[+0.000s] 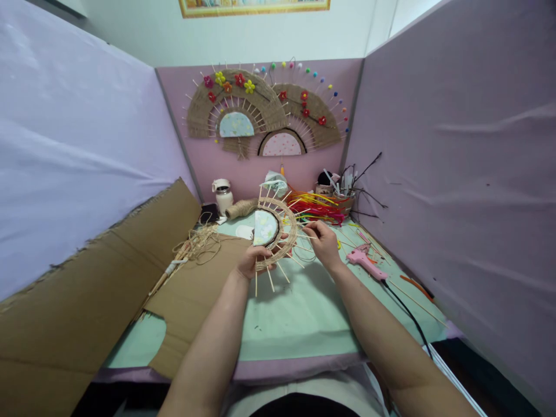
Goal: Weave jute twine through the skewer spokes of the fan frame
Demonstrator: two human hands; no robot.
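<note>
My left hand (252,260) is closed on the lower edge of a half-round woven fan (274,231), made of wooden sticks with jute twine wound between them and a pale patterned paper centre. The fan is held upright above the green table (299,313). My right hand (322,242) sits at the fan's right side, fingers pinched on the twine strand near the sticks. Loose twine trails down from the fan between both hands.
A pink glue gun (365,260) with black cord lies to the right. Cardboard sheets (108,289) cover the left. A jute spool (241,208), white jar (223,194), coloured sticks (317,209) and a cup of tools stand at the back. Finished fans (243,110) hang on the wall.
</note>
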